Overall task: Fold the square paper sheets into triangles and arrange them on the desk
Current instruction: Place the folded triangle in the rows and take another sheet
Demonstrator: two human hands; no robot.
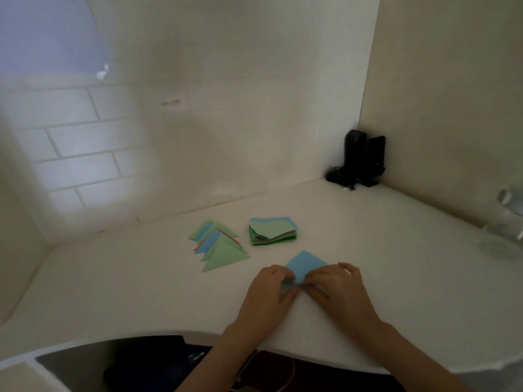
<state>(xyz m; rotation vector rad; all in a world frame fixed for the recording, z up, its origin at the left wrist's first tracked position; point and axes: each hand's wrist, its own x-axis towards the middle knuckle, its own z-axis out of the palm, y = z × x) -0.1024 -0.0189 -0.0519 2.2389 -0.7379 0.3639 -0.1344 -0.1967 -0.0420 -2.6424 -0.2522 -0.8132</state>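
Both hands [305, 281] pinching blue sheet [305, 264]

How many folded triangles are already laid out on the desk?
About 6 folded triangles lie in one overlapping row left of the stack of squares: mostly green, some blue, one with an orange edge showing. The overlap may hide more.

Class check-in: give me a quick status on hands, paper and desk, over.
Left hand and right hand pinching near edge of blue sheet, mid-fold. Folded triangles fanned at left, unfolded stack behind. Nothing in the way.
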